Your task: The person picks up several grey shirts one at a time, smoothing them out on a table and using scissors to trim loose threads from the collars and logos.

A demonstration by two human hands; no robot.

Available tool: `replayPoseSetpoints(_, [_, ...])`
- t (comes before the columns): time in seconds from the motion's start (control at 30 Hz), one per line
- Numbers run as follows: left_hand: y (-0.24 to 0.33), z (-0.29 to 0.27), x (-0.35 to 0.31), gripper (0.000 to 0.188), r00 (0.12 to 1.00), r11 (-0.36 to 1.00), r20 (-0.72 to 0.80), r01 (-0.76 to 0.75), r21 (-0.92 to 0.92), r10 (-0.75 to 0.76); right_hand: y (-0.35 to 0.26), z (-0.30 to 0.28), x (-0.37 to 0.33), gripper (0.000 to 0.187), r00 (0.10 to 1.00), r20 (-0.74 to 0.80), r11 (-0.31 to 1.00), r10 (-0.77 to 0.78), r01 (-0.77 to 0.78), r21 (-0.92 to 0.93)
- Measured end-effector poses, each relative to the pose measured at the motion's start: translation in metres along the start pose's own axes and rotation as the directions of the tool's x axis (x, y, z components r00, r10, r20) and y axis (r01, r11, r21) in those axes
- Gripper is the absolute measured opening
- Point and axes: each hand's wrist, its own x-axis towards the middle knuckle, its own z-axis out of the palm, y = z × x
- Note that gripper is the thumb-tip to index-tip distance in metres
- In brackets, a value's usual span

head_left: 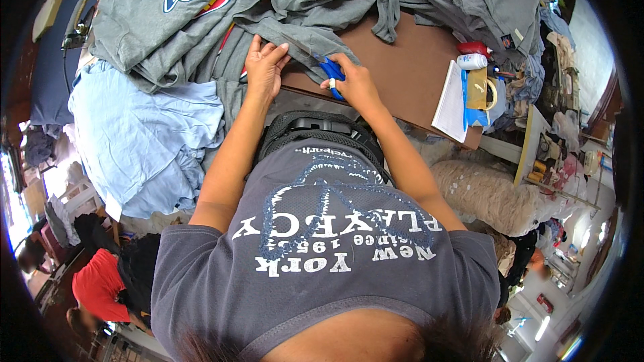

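My right hand (357,86) grips a pair of scissors (329,70) by the blue handles. Their blades point left, over the grey shirt fabric toward my other hand. My left hand (263,74) is turned partly palm up at the near edge of the grey shirt (168,47), thumb and fingertips drawn together. Whatever they pinch, if anything, is too small to make out. This shirt lies rumpled on the brown table (396,70) and bears a large red, yellow and blue oval print.
Light blue fabric (147,134) hangs at the left. More grey garments (469,0) are heaped at the far right. Near the table's right edge lie a notepad (451,104), a tape roll (492,94) and a white bottle (471,61). A person in red (100,285) is at lower left.
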Motion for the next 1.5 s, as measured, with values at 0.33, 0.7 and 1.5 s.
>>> replayPoseSetpoints(0.33, [0.000,0.002,-0.001,0.087,1.000,0.999,-0.019,-0.015,0.031,0.016,-0.025,-0.008,0.014,0.055,1.000,0.020,0.992,0.004,-0.001,-0.123])
replayPoseSetpoints(0.7, [0.001,0.005,-0.003,0.086,1.000,0.999,-0.010,-0.018,0.051,0.019,-0.009,-0.001,0.009,0.053,1.000,0.004,0.997,-0.030,0.030,-0.076])
replayPoseSetpoints(1.5, [-0.005,0.003,-0.005,0.088,0.998,0.990,0.022,-0.067,0.122,0.064,-0.003,0.006,0.008,0.053,0.998,-0.032,0.994,-0.061,0.058,-0.093])
